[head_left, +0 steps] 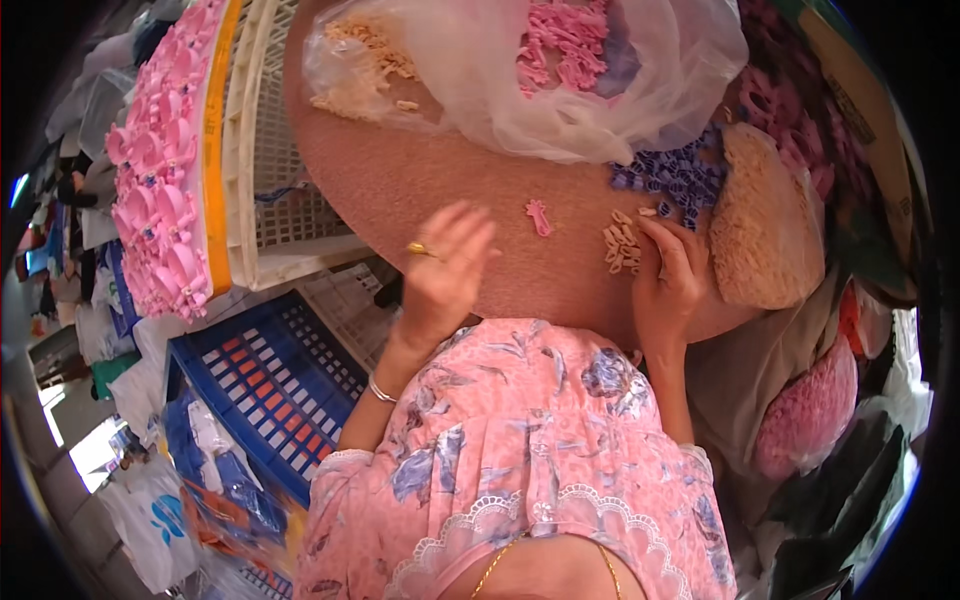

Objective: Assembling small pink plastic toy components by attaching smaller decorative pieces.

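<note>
A small pink plastic piece (540, 217) with a looped end lies by itself on the brown round tabletop (480, 175). To its left, my left hand (448, 262) hovers over the table edge, slightly smeared by motion. Its fingers are stretched out, and I see nothing in them. At the right, my right hand (670, 265) rests by a little pile of beige oval pieces (621, 245). Its fingertips are bent together at a single beige piece (647, 211) on the pile's upper edge. The thumb is partly hidden.
Dark blue pieces (680, 175) lie beyond my right hand, beside a bulging bag of beige pieces (762, 225). A clear plastic bag (480, 90) holding pink pieces spreads across the far side. Left stand a cream crate (290, 230), pink items (165, 200) and a blue basket (270, 380).
</note>
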`<state>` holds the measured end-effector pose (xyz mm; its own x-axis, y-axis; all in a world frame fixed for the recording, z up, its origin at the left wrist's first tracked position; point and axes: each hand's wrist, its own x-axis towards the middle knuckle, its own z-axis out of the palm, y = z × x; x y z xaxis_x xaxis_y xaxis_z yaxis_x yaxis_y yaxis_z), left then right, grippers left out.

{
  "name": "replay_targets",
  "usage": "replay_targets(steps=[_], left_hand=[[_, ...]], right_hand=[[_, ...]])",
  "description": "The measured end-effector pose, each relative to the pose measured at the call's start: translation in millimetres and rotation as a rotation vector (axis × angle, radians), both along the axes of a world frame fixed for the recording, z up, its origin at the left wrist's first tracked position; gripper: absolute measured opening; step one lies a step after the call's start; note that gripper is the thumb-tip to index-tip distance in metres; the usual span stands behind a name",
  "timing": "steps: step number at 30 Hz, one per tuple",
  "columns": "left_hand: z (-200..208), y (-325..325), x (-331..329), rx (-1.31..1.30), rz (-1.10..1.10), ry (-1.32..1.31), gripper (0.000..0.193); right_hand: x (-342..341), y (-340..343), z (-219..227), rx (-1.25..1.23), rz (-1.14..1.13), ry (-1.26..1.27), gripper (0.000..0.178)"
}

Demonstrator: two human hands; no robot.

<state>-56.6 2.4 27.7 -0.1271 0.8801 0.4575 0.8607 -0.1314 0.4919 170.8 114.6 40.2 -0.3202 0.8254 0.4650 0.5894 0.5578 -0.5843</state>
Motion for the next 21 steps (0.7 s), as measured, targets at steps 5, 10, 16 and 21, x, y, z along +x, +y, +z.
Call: replay_targets(steps=[5,10,16,21], left_hand=[[-3,28,29,-0.101,-0.234,0.056,0.041],[-20,26,25,-0.103,-0.268,0.034,0.043],[-15,26,20,-0.004,-0.206,0.080,0.043],[-18,23,21,0.060,-0.220,0.026,0.041]], right_hand=[[29,2,-4,0.101,-0.237,0.084,0.018],[73,28,16,0.495,-0.554,0.065,0.020],[73,55,51,0.444,-0.696,0.343,0.016],[-3,67,65,0.144,-0.043,0.220,0.019]])
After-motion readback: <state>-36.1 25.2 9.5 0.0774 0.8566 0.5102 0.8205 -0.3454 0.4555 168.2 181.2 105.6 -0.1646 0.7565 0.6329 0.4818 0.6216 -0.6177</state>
